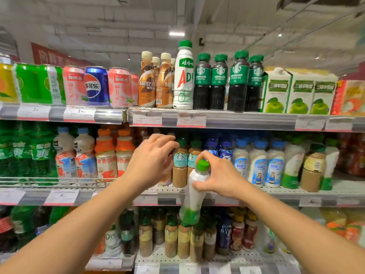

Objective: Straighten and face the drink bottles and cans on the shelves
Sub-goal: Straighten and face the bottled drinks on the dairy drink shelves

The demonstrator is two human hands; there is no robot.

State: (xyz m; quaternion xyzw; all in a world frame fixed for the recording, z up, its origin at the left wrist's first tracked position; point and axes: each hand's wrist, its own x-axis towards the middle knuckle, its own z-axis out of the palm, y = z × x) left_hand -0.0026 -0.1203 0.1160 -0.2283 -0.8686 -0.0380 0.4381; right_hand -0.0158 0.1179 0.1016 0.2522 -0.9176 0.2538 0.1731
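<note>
My right hand [217, 175] grips a white bottle with a green cap [194, 196] near its neck and holds it tilted in front of the middle shelf's edge [167, 200]. My left hand [152, 161] reaches into the middle shelf with curled fingers around a bottle [166, 179] that it mostly hides, just left of two Starbucks flat white bottles [179, 165]. On the top shelf a tall white AD bottle [183, 76] stands between Nescafe bottles [147, 82] and Starbucks Americano bottles [202, 82].
Cans [96, 86] fill the top shelf's left and green apple juice cartons [298, 91] its right. Green soda bottles [23, 153], orange-capped bottles [105, 155] and blue-capped milk bottles [258, 163] crowd the middle shelf. Small coffee bottles [183, 240] fill the bottom shelf.
</note>
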